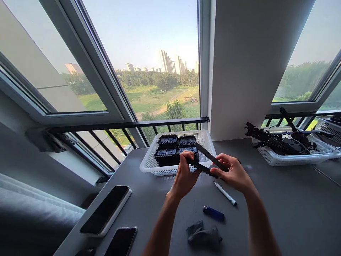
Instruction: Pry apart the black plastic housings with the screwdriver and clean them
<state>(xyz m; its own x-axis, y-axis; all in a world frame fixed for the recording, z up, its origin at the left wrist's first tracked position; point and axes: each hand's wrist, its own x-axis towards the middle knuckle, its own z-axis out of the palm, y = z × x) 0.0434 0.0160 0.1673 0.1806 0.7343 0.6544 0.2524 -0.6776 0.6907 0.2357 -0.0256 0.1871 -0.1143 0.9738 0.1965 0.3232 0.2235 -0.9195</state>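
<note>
Left hand [185, 175] grips a toothed black strip [204, 168], right hand [236, 174] clamps a flat black bar [208, 154]; 1 loose pinch could let either slip!

The grey desk [287, 213] carries a white basket [147, 165] near its far left corner and a second basket [277, 159] farther right along the far edge. Beside the left edge lie a dark-topped white slab [106, 209] and, closer to the near side, a phone [121, 242]. Well in from that edge lie a white marker [225, 193], a blue lighter [214, 213] and a crumpled grey cloth [204, 236]
</note>
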